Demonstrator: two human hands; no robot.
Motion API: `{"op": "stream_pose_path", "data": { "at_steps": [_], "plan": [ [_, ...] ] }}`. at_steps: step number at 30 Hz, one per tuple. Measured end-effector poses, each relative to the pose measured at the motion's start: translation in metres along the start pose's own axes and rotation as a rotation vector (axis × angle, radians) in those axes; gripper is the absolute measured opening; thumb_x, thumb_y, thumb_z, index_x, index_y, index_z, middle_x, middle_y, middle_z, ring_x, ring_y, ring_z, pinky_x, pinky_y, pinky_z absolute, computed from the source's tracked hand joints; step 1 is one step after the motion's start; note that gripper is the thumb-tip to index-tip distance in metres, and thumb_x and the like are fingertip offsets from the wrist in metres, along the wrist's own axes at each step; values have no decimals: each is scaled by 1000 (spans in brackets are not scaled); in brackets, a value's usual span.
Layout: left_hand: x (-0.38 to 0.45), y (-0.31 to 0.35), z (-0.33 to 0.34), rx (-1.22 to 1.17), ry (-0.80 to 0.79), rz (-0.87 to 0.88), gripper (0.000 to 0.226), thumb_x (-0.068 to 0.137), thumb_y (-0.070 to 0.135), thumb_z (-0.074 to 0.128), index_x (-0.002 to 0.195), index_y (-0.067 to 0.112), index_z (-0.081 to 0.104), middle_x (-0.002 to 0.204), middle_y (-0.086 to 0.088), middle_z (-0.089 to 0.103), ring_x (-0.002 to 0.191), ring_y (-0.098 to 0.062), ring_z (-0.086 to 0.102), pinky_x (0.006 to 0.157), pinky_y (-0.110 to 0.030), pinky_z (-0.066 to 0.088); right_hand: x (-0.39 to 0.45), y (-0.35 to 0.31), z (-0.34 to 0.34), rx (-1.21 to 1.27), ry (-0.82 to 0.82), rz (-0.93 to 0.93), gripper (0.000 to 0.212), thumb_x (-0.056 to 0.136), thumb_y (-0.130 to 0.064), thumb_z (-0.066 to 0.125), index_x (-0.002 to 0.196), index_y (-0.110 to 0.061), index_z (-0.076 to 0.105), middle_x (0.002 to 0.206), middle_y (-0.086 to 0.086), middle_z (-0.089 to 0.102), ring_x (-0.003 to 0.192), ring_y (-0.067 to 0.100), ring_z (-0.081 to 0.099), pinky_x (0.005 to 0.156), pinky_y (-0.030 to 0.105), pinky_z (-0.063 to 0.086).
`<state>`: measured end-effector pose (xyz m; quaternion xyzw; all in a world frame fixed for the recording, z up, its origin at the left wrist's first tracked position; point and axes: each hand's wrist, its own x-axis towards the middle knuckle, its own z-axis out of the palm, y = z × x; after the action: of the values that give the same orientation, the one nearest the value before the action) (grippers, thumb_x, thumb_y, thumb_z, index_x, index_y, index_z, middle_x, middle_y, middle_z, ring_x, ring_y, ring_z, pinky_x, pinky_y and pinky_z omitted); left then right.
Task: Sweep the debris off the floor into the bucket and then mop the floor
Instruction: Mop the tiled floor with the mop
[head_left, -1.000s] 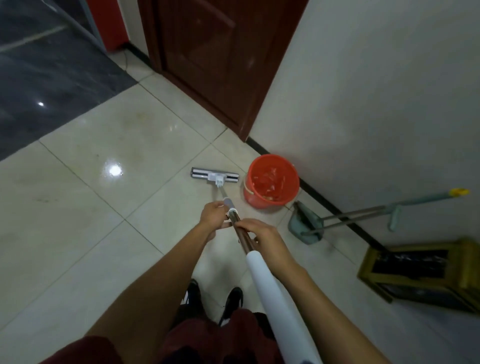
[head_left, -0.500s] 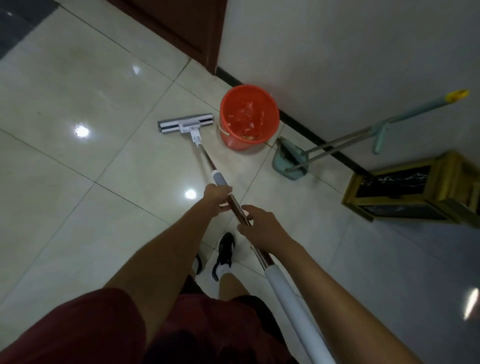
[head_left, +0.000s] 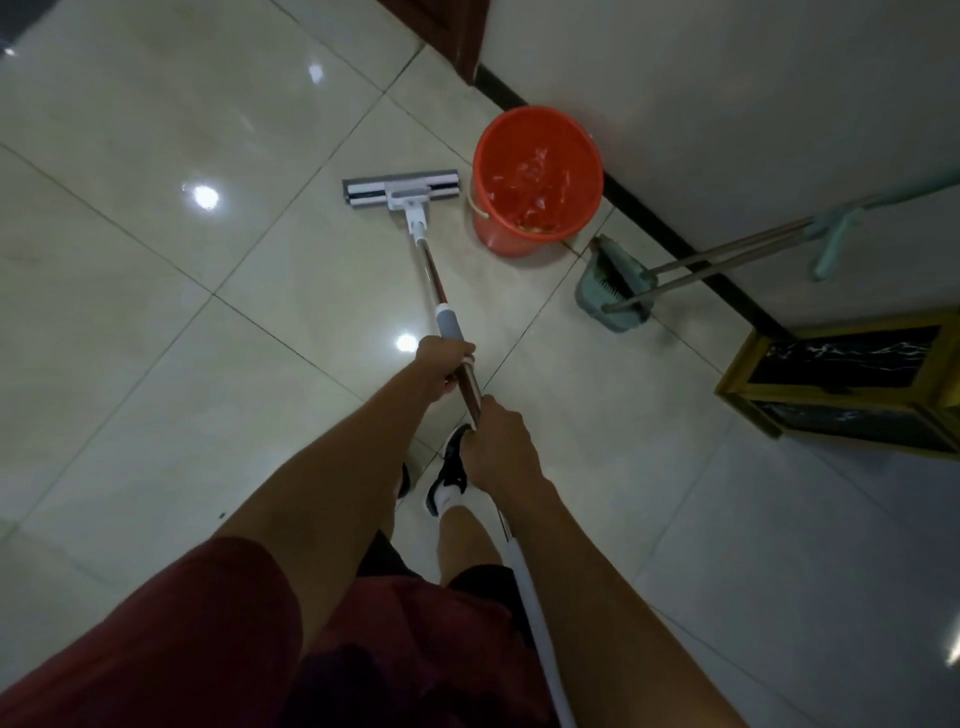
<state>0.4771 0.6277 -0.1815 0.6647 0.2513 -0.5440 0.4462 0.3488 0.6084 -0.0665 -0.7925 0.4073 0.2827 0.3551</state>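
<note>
Both hands' fingers clench the metal mop pole (head_left: 430, 275): left hand (head_left: 444, 364) leading, right hand (head_left: 498, 447) behind. The flat grey-and-white mop head (head_left: 401, 191) lies at 12 o'clock, crosswise, just beside the orange plastic bucket (head_left: 537, 182).

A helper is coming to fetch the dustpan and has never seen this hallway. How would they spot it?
Follow the white wall to the orange bucket at its base. Just right of it lies the dustpan, teal, with metal poles slanting up against the wall.

Glossy tiled floor (head_left: 156, 312) bears mop head (head_left: 401, 190), orange bucket (head_left: 537, 182), dustpan (head_left: 615, 291), gold-framed box (head_left: 852, 384).
</note>
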Motion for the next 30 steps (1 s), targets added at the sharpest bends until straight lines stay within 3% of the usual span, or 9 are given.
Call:
{"op": "stream_pose_path", "data": {
  "at_steps": [3,5,8,11,15,25,30],
  "plan": [
    [-10,1,-2,-35,39,40,15,91,12,72,84,4,61,78,-11,62,65,-19,57,58,-29,45,-1,-4,-5,-24,0,-31,16,97,-12,54,111,-5,57,100,12,63,85,24,64,70,31,54],
    [-17,-1,-2,-46,61,59,18,91,13,71,81,5,59,78,-11,61,64,-19,55,55,-28,44,-6,-4,-10,-40,-11,-48,17,97,-11,55,112,-5,58,105,13,65,89,26,66,76,33,56],
    [-25,-10,-4,-86,84,73,14,91,13,71,90,2,62,90,-15,65,65,-19,57,54,-28,44,-13,2,-12,-76,-21,-110,16,95,-10,54,109,-4,58,102,13,65,79,21,60,71,30,53],
    [-33,-19,-12,-131,118,73,17,92,12,69,99,-1,62,88,-15,64,64,-18,56,51,-27,43,-19,2,-12,-129,-41,-164,16,95,-10,53,108,-4,57,101,12,63,80,22,60,71,31,53],
    [-38,-31,-36,-233,168,49,34,89,12,72,117,-5,63,95,-17,67,70,-22,62,53,-31,50,-24,-7,-5,-239,-82,-241,19,97,-11,50,113,-3,55,96,9,57,78,20,56,61,26,43],
    [-59,-68,-145,-584,308,52,33,91,9,71,119,-7,62,98,-17,65,66,-20,61,50,-30,49,-46,-86,39,-516,-226,-430,24,94,-6,49,117,-7,53,109,12,62,84,23,60,68,31,50],
    [-74,-98,-226,-777,367,66,30,89,4,71,115,-8,63,84,-14,62,65,-21,61,53,-30,51,-68,-144,84,-645,-307,-535,30,91,-7,49,121,-8,53,108,12,62,88,25,64,69,32,52]
  ]
}}
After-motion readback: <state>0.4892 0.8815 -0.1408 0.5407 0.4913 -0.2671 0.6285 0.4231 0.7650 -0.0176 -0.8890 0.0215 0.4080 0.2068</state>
